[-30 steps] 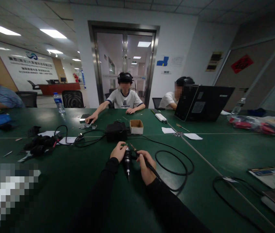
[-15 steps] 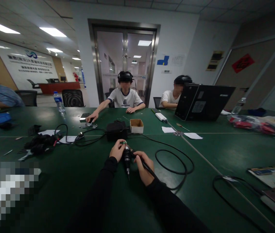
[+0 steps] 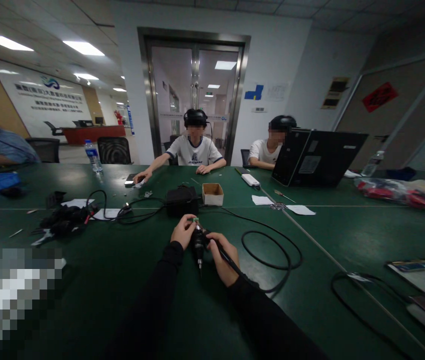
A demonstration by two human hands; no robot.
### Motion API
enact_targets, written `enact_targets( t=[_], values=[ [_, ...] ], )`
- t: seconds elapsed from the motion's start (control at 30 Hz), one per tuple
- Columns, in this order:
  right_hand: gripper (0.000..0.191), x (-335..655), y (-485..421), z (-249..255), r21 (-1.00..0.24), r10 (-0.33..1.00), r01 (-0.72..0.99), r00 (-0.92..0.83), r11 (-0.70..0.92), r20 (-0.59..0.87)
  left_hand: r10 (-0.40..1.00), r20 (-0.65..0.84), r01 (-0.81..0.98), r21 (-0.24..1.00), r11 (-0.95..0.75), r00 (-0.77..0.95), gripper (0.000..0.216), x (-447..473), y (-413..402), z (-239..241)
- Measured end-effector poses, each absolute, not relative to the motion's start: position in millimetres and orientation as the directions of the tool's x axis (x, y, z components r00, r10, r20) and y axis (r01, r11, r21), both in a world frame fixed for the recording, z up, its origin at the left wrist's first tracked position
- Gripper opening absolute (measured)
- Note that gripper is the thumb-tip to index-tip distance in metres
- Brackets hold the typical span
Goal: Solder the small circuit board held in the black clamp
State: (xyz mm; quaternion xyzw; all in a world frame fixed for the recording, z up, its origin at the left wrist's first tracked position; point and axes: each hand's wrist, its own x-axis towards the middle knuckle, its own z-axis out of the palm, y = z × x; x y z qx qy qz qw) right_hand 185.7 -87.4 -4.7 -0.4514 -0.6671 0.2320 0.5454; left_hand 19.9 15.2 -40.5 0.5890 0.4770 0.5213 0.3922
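My left hand pinches a small green piece between thumb and fingertips. Directly below that piece, between my hands, is a black tool with a thin metal tip pointing toward me. My right hand is closed round a slim black pen-like handle, whose cable trails off to the right. The front end of this handle lies beside the black tool, close to the green piece; whether they touch I cannot make out.
Beyond my hands stand a black box and an open cardboard box. Black cable loops at the right. Tangled black gear lies left. A dark computer case stands far right. Across the table, a person's hand touches small parts.
The view has shifted slightly. My hands keep nearly the same pose. The hand of the person across the table has moved a little left over the small parts.
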Motion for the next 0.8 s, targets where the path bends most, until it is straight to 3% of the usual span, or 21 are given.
enact_targets(
  t=[0.8],
  values=[
    [0.022,185.9,-89.8,-2.5,-0.805,0.857,0.371,0.043,0.464,0.514,0.967,0.252,0.137,0.959,-0.247,-0.021,0.023,19.9,14.9,-40.9]
  ],
)
